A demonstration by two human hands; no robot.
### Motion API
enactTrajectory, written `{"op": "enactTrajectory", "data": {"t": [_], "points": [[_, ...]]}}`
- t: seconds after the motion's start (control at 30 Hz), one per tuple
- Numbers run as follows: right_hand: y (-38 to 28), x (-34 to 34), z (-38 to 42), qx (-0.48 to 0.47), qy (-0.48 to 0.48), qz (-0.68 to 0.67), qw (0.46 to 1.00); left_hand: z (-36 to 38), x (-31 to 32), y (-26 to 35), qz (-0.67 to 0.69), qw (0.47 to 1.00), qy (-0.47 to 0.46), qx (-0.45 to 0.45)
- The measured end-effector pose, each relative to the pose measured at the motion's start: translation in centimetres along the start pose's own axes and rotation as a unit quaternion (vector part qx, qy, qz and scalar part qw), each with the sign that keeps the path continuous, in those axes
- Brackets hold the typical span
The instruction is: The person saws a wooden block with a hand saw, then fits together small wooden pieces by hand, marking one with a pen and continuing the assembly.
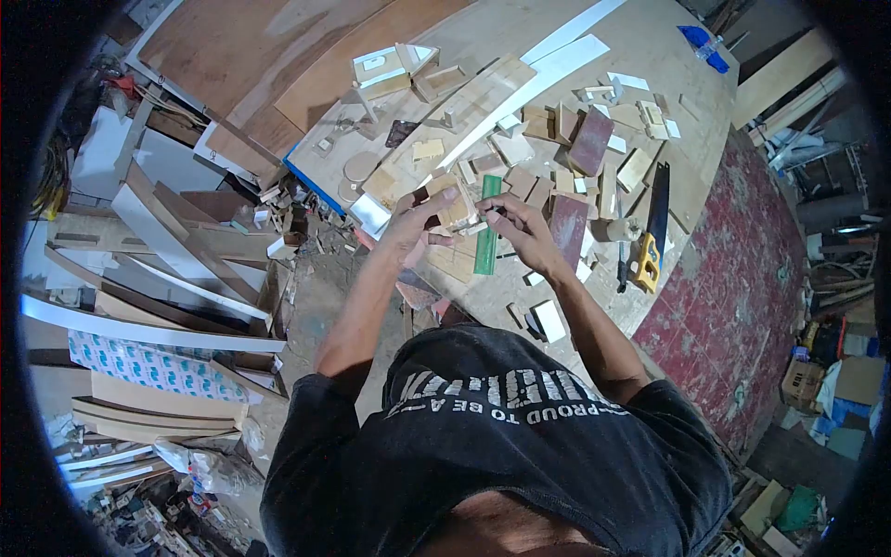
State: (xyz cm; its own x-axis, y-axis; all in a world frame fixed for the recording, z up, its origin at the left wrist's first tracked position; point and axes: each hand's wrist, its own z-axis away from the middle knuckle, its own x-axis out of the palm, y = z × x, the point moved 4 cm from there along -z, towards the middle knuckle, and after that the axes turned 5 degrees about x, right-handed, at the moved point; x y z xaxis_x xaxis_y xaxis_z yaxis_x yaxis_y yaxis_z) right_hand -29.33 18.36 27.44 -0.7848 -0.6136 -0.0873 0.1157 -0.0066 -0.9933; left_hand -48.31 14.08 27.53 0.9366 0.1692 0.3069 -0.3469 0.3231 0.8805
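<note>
My left hand (419, 225) is closed round a small light wooden block (455, 212), held up over the near part of the worktable (682, 93). Close to the block's right side is my right hand (522, 228), its fingers pinched together. Whatever sits between those fingertips is too small to make out. Between the two hands, a green strip (485, 246) lies lengthwise on the table. Wood offcuts surround the hands, among them a reddish-brown block (568, 226) just right of my right hand.
A handsaw (657, 227) with a yellow handle lies at the table's right side. Further back are a small wooden assembly (394, 70) and a long white strip (557, 70). Curved wooden panels (176, 232) are stacked at left, beside a debris-strewn floor (320, 237).
</note>
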Motion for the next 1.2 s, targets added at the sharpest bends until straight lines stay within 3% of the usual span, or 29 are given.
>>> {"op": "enactTrajectory", "data": {"t": [0.13, 0.23, 0.4, 0.47, 0.6, 0.67, 0.77, 0.83, 0.97, 1.1, 1.17, 1.2], "points": [[-0.7, -0.3, 0.2, -0.093, 0.016, 0.067, 0.993, -0.1, 0.1, -0.5, 0.081, 0.997, -0.017, -0.006], [-0.6, -0.3, 0.8, -0.032, 0.032, -0.024, 0.999, 0.2, 0.2, -0.6, 0.114, 0.993, -0.034, 0.020], [-0.9, 0.0, 1.5, -0.048, 0.027, 0.024, 0.998, 0.0, 0.5, -0.3, 0.118, 0.986, -0.070, 0.091], [-0.4, 0.4, 1.6, -0.054, 0.015, 0.037, 0.998, 0.0, 0.2, -0.7, 0.055, 0.989, -0.048, 0.128], [0.0, 0.9, 1.5, -0.076, 0.053, 0.060, 0.994, 0.4, -0.4, -2.0, 0.094, 0.989, -0.057, 0.096], [0.0, 1.3, 1.4, -0.078, 0.078, 0.067, 0.992, 0.6, -0.5, -2.6, 0.044, 0.980, -0.088, 0.175], [-0.1, 2.3, 0.9, -0.110, 0.049, 0.129, 0.984, 0.8, -0.7, -3.2, -0.053, 0.969, -0.056, 0.236], [1.4, 2.7, 0.4, -0.043, 0.037, 0.116, 0.992, 1.1, -0.6, -3.5, -0.073, 0.972, -0.026, 0.223], [2.8, 2.8, -0.8, -0.010, 0.002, 0.089, 0.996, 1.0, -0.9, -5.1, -0.123, 0.968, 0.019, 0.219], [5.5, 2.9, -2.0, 0.010, -0.044, 0.051, 0.998, 1.0, -2.0, -5.0, -0.119, 0.976, -0.026, 0.179], [5.9, 2.9, -2.1, 0.076, -0.034, -0.163, 0.983, -0.4, -3.9, -6.2, -0.092, 0.978, -0.052, 0.182], [6.5, 2.4, -2.2, 0.104, -0.018, -0.172, 0.980, -1.3, -4.7, -5.5, -0.047, 0.987, -0.056, 0.142]]}}
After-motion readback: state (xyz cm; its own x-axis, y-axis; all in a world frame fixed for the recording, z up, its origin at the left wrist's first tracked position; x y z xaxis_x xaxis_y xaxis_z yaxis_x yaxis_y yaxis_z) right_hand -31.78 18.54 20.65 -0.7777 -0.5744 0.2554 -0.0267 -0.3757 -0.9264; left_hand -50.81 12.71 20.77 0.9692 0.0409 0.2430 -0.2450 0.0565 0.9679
